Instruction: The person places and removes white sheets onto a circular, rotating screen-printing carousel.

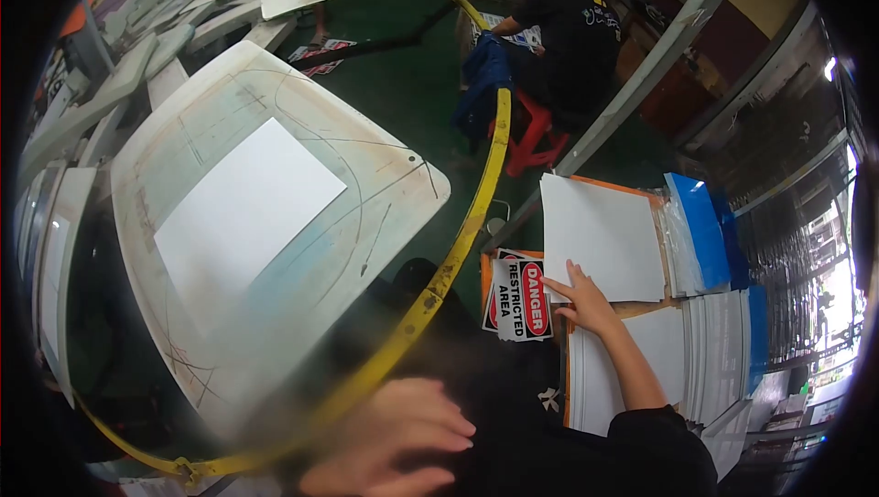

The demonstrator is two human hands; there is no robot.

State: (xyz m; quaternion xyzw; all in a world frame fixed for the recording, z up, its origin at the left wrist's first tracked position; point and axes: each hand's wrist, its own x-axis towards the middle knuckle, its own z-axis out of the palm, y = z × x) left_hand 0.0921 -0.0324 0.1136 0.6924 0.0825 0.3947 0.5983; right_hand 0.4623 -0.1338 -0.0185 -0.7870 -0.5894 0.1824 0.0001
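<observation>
My right hand (586, 303) reaches out with its fingers spread. Its fingertips lie at the lower left corner of a stack of white sheets (606, 236). Just left of it is a pile of signs (520, 300); the top one reads "DANGER RESTRICTED AREA". Low in the view, close to the camera, my left hand (398, 437) is partly blurred, its thumb apart from the loosely bent fingers and nothing seen in it. Beyond it, a plain white sheet (252, 209) rests on a worn, stained pale board (385, 177).
A yellow curved rail (439, 286) runs around the board, a blue cloth (485, 76) hanging over it. A person in black (572, 39) sits on a red stool (531, 135) behind. More white sheets (632, 360) lie at right. A grey post (655, 58) slants past the stacks.
</observation>
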